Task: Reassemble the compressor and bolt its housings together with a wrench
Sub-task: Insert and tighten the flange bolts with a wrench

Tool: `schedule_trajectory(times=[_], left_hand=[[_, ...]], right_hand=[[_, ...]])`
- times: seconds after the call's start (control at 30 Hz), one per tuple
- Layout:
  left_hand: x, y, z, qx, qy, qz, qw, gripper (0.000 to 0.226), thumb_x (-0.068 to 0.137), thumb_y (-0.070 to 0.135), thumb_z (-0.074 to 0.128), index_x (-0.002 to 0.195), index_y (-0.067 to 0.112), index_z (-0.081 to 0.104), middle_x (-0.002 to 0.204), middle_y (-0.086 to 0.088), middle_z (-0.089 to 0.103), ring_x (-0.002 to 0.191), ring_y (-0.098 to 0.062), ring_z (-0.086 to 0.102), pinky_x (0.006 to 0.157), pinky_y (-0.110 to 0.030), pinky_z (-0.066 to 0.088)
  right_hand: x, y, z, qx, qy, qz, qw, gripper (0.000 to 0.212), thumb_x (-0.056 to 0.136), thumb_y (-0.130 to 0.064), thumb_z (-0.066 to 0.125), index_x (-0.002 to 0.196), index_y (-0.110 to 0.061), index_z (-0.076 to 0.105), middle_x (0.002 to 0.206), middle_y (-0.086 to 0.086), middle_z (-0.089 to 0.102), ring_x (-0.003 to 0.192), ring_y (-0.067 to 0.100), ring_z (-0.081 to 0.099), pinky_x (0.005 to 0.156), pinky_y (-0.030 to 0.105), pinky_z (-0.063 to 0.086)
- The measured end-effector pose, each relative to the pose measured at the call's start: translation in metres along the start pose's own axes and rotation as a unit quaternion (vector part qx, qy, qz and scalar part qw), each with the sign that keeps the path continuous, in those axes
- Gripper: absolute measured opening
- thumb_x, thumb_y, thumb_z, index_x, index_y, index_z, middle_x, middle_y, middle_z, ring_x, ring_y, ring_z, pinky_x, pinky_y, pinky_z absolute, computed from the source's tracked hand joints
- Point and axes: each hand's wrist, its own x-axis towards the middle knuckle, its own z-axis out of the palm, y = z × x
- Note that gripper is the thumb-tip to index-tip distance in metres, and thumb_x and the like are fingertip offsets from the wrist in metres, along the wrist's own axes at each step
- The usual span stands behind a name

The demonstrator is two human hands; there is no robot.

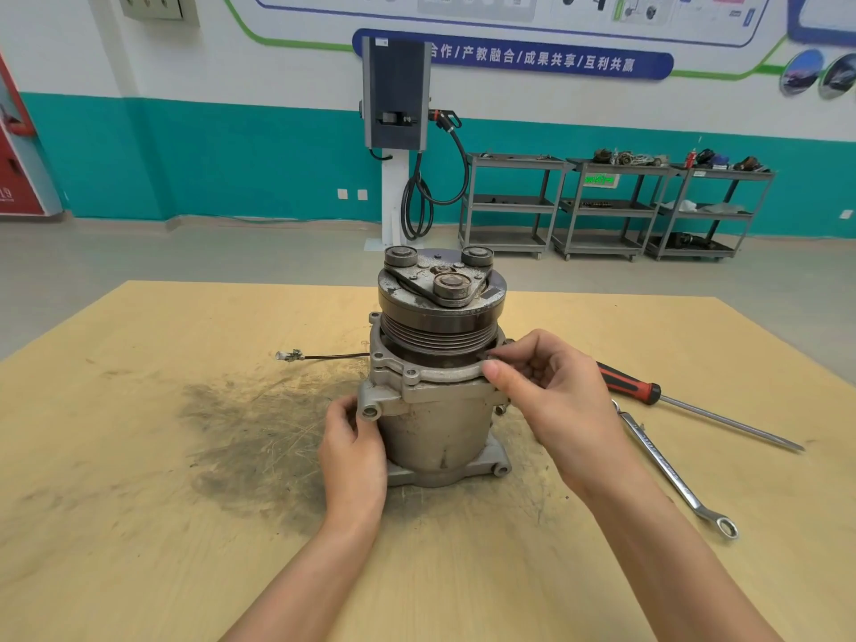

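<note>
The compressor [435,428] stands upright on the wooden table [139,456], its black clutch pulley [440,308] on top and a grey aluminium housing below. My left hand [354,451] grips the lower left side of the housing near a mounting ear. My right hand [551,396] is at the right rim of the upper flange, thumb and fingers pinching a small bolt [491,359] there. A combination wrench [671,474] lies on the table to the right, untouched.
A red-and-black handled screwdriver [685,405] lies beyond the wrench at the right. A thin wire with a connector [292,355] trails left from the compressor. A dark greasy smear [259,428] covers the table left of it. Grey carts [607,206] stand by the far wall.
</note>
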Motion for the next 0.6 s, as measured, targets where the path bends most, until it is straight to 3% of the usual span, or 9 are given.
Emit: schedule_trajectory(times=[0.1,0.23,0.33,0.4,0.5,0.6], left_hand=[[0.000,0.000,0.000,0.000,0.000,0.002,1.000,0.017,0.101,0.019,0.046,0.099,0.030,0.058,0.099,0.009,0.065,0.094,-0.005,0.058,0.077,-0.032,0.042],[-0.001,0.001,0.000,-0.002,-0.003,0.002,1.000,0.017,0.101,0.020,0.046,0.098,0.032,0.058,0.099,0.009,0.065,0.095,-0.005,0.058,0.076,-0.032,0.042],[0.000,0.000,0.001,-0.005,-0.003,0.000,1.000,0.019,0.101,0.020,0.046,0.094,0.034,0.057,0.099,0.009,0.065,0.095,-0.005,0.059,0.077,-0.032,0.042],[0.000,0.000,0.000,-0.006,-0.003,0.000,1.000,0.020,0.101,0.019,0.046,0.094,0.034,0.057,0.100,0.009,0.066,0.095,-0.005,0.059,0.078,-0.032,0.042],[0.000,0.001,0.000,-0.007,-0.004,-0.003,1.000,0.019,0.101,0.019,0.046,0.097,0.035,0.058,0.101,0.009,0.066,0.096,-0.006,0.059,0.081,-0.033,0.045],[0.000,-0.001,0.000,0.004,-0.002,0.007,1.000,0.018,0.100,0.016,0.045,0.104,0.026,0.060,0.101,0.006,0.066,0.096,-0.011,0.059,0.079,-0.034,0.043]], right_hand=[[0.001,0.003,0.003,-0.010,0.036,0.005,0.999,0.018,0.078,-0.013,0.080,0.074,-0.015,0.062,0.067,0.003,0.058,0.063,0.010,0.049,0.062,0.028,0.045],[-0.002,0.001,-0.005,-0.002,-0.022,-0.003,1.000,0.011,0.083,-0.013,0.074,0.086,-0.022,0.069,0.069,-0.012,0.062,0.066,0.002,0.053,0.053,0.011,0.042],[-0.001,-0.001,-0.007,-0.011,-0.042,-0.010,0.999,0.014,0.088,-0.011,0.069,0.091,-0.023,0.072,0.071,-0.014,0.066,0.064,-0.002,0.053,0.046,0.007,0.037],[0.000,-0.001,-0.003,-0.009,-0.022,-0.008,1.000,0.010,0.085,-0.010,0.071,0.085,-0.020,0.070,0.070,-0.009,0.065,0.064,0.001,0.053,0.051,0.011,0.041],[0.001,0.001,0.003,-0.027,0.037,-0.001,0.999,0.016,0.079,-0.014,0.079,0.074,-0.019,0.064,0.067,-0.001,0.061,0.064,0.009,0.051,0.062,0.031,0.047],[0.001,0.002,0.001,-0.019,0.020,-0.003,1.000,0.015,0.080,-0.013,0.078,0.078,-0.019,0.065,0.069,-0.002,0.060,0.065,0.008,0.051,0.063,0.027,0.046]])
